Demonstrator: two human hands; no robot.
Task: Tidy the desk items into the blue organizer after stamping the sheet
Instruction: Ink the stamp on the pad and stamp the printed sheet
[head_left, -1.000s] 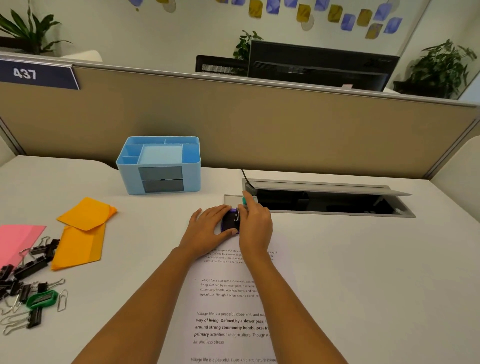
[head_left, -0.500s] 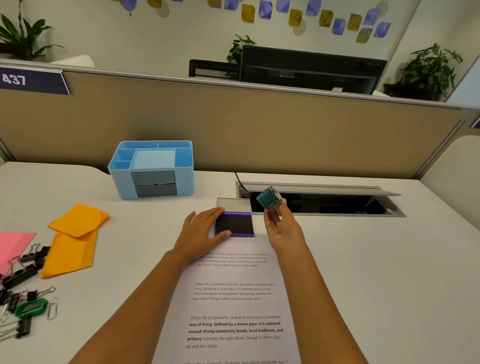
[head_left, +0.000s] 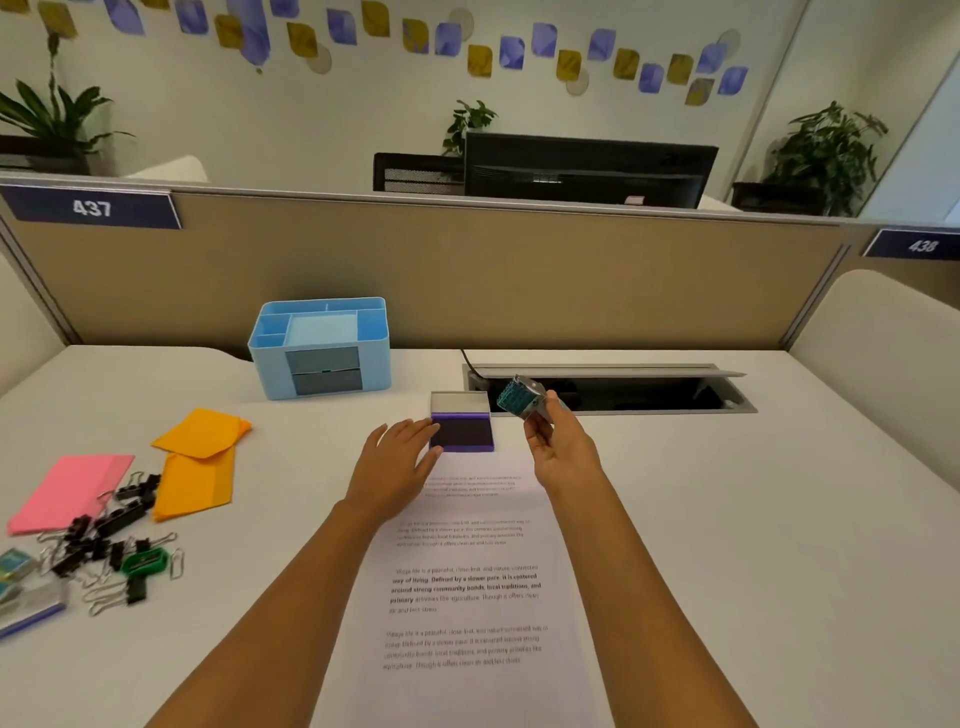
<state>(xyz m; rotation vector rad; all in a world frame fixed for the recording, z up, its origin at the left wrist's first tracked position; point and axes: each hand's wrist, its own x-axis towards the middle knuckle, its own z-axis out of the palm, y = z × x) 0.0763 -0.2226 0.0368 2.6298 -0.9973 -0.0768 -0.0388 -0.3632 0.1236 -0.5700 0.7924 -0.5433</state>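
A printed sheet (head_left: 467, 587) lies on the white desk in front of me. At its far end sits an open purple ink pad (head_left: 462, 433) with its lid raised. My left hand (head_left: 395, 467) lies flat beside the pad, fingertips touching its left edge. My right hand (head_left: 558, 452) pinches a small teal stamp (head_left: 519, 399) held in the air to the right of the pad, its face turned up toward me. The blue organizer (head_left: 322, 347) stands at the back left against the partition.
Two orange envelopes (head_left: 200, 465), a pink envelope (head_left: 67, 491), several black binder clips (head_left: 104, 535) and paper clips, a green clip (head_left: 145, 561) and a small box lie at the left. An open cable trough (head_left: 613, 392) is sunk into the desk behind the stamp.
My right hand lifted the stamp off the ink pad and turned its face upward. My left hand stayed at the pad's left edge.
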